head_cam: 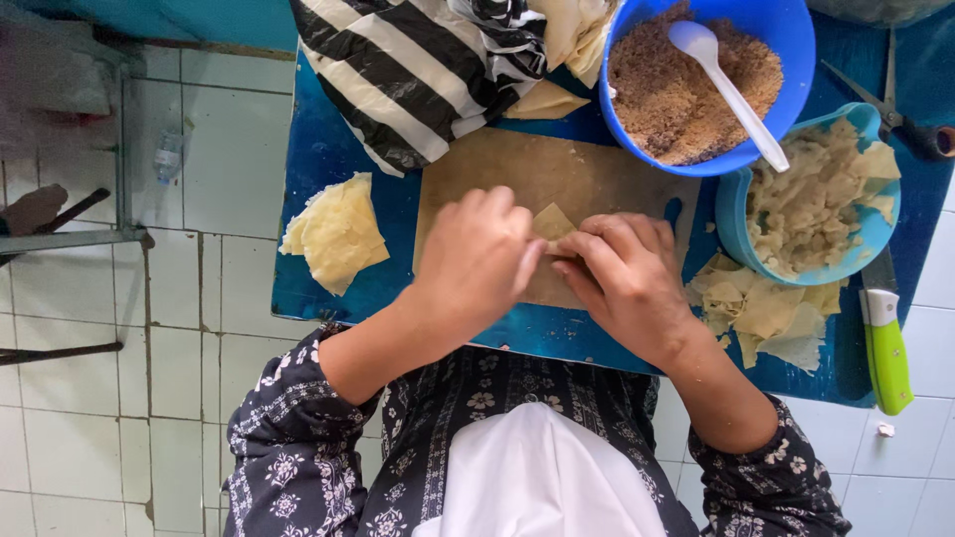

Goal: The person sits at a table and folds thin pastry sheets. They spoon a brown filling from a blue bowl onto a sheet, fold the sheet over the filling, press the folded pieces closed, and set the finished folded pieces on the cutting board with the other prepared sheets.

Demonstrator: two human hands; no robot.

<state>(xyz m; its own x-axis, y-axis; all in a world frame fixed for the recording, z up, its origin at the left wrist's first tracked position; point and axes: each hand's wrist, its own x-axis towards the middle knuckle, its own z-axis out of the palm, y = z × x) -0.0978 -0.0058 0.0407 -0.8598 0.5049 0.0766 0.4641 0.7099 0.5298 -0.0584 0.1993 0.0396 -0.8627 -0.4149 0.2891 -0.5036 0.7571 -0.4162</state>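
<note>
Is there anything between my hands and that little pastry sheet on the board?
Nothing visible. The left hand and the right hand both already touch the folded pastry sheet on the wooden board. The stack of sheets and the bowl of brown filling sit off to the sides.

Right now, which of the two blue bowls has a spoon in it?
The larger, darker blue bowl, filled with brown crumbly filling, holds the white spoon. The lighter blue bowl holds only pale dough scraps.
</note>
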